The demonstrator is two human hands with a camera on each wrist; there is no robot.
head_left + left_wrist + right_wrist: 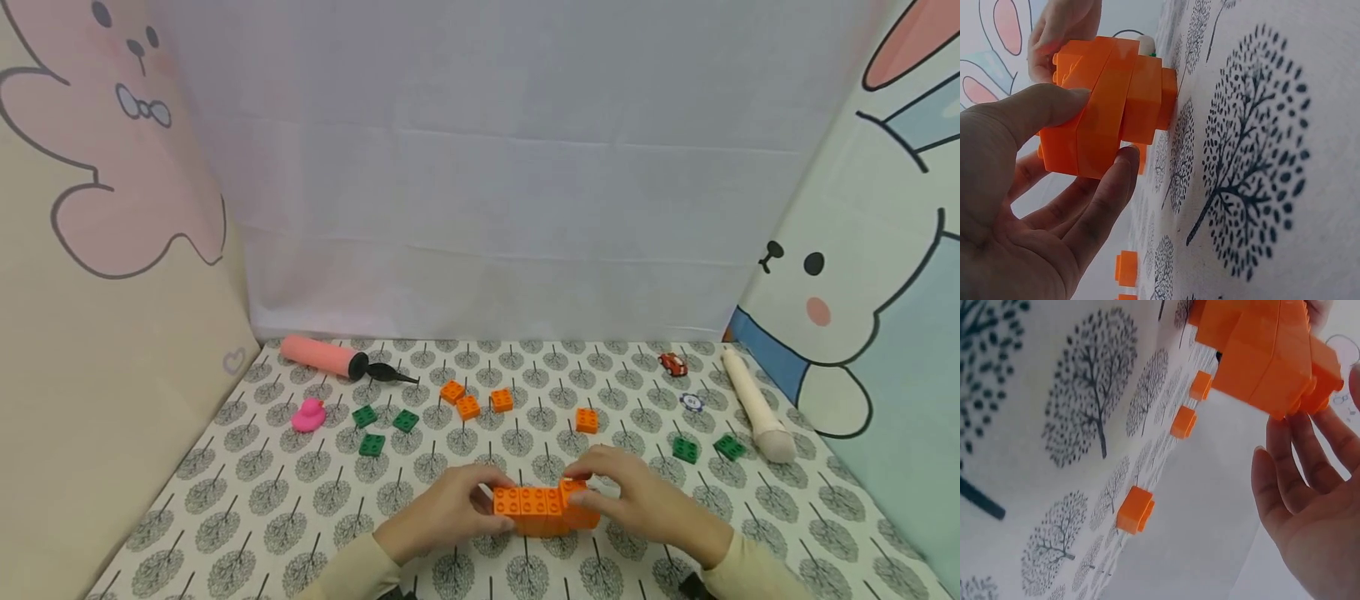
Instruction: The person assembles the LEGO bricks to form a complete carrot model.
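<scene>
A stepped build of orange toy building bricks [531, 510] stands in front of me, narrower at its foot and wider higher up. My left hand [459, 510] grips its left end, and in the left wrist view the thumb lies on one side with fingertips on the other. At the build's right end, an orange brick [576, 496] sits higher than the row beside it. My right hand [626, 492] pinches this brick between thumb and fingers. The right wrist view shows the raised brick [1327, 370] at the fingertips; whether it is fully pressed down, I cannot tell.
Several loose orange bricks [468, 407] lie behind the build. Green bricks [372, 444] lie left, others [684, 450] right. Around the edges are a pink duck [308, 415], a pink cylinder with black end [322, 357], a red toy car [672, 364], a chip [692, 402] and a pale stick [756, 407].
</scene>
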